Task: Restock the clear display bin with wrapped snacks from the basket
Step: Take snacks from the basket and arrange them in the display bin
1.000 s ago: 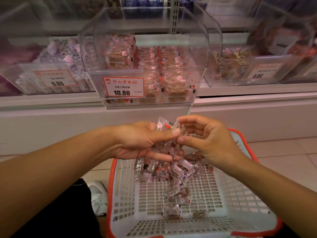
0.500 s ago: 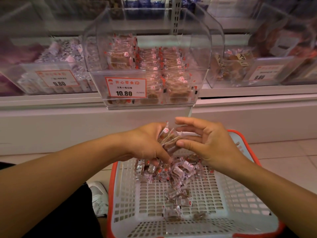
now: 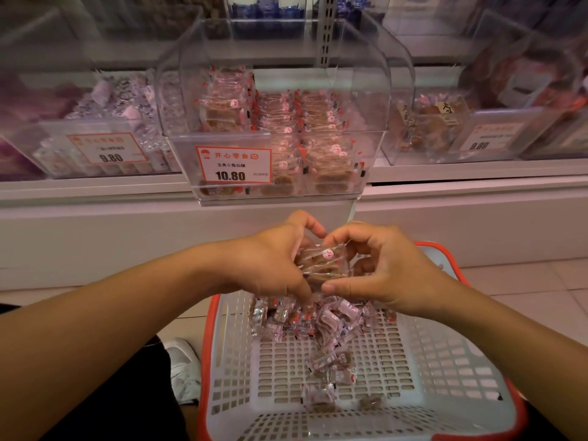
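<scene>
Both hands hold one small stack of wrapped snacks (image 3: 321, 264) above the basket (image 3: 445, 361). The left hand (image 3: 273, 262) curls its fingers tight around the left side. The right hand (image 3: 381, 265) pinches the right side with thumb and bent fingers. More snacks (image 3: 318, 319) lie in the basket. The clear display bin (image 3: 375, 100) sits on the shelf just behind.

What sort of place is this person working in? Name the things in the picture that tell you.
Most likely a snack shop's pick-and-mix aisle: clear display bins of wrapped snacks on a shelf, printed price tags reading 10.80 and 9.80, and a shopping basket.
</scene>
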Action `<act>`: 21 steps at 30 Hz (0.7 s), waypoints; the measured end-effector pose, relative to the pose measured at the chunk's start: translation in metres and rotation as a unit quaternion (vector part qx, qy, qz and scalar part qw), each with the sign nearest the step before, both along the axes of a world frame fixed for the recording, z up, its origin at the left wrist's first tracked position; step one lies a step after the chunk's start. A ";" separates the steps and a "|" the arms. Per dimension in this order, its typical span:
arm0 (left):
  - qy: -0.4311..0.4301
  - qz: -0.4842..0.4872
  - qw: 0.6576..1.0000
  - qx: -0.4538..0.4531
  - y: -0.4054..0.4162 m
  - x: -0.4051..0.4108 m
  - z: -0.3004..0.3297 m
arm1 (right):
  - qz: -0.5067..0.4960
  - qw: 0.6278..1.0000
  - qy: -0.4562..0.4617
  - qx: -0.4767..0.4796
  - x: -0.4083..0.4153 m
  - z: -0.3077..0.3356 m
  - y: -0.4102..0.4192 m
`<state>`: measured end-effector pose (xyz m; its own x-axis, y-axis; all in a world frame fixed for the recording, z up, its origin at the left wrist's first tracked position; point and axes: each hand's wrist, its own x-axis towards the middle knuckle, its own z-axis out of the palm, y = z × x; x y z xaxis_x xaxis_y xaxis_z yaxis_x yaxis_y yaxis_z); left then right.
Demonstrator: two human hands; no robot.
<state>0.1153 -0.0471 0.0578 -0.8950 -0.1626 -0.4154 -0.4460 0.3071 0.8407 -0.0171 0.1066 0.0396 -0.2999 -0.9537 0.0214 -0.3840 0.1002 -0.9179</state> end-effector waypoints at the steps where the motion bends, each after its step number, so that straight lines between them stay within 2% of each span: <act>1: 0.005 0.002 1.000 0.007 0.000 0.001 0.003 | 0.002 1.000 0.007 0.000 0.000 0.003 0.000; 6: 0.044 -0.001 0.997 0.064 -0.005 0.007 0.038 | -0.014 0.998 0.042 -0.045 -0.002 0.016 0.003; 8: 0.103 0.035 0.993 0.048 -0.016 0.011 0.059 | -0.033 0.997 -0.003 -0.077 -0.006 0.028 0.005; 9: 0.159 0.081 0.984 0.005 -0.027 0.014 0.070 | -0.044 0.994 -0.031 -0.096 -0.009 0.039 0.003; 10: 0.227 0.138 0.961 -0.072 -0.040 0.018 0.080 | -0.055 0.990 -0.052 -0.117 -0.013 0.052 -0.001; 12: 0.317 0.258 0.868 -0.282 -0.074 0.028 0.094 | -0.068 0.983 -0.048 -0.161 -0.022 0.082 -0.019; 13: 0.314 0.301 0.818 -0.377 -0.091 0.034 0.099 | -0.069 0.982 -0.026 -0.171 -0.027 0.098 -0.034; 14: 0.283 0.329 0.789 -0.434 -0.105 0.040 0.102 | -0.072 0.984 0.005 -0.166 -0.031 0.112 -0.051; 15: 0.241 0.341 0.781 -0.465 -0.117 0.044 0.102 | -0.073 0.986 0.047 -0.142 -0.033 0.123 -0.071; 18: 0.135 0.290 0.814 -0.485 -0.136 0.045 0.096 | -0.042 0.981 0.190 -0.025 -0.031 0.138 -0.138; 21: 0.128 0.245 0.839 -0.469 -0.140 0.042 0.091 | 0.014 0.957 0.281 0.067 -0.020 0.128 -0.193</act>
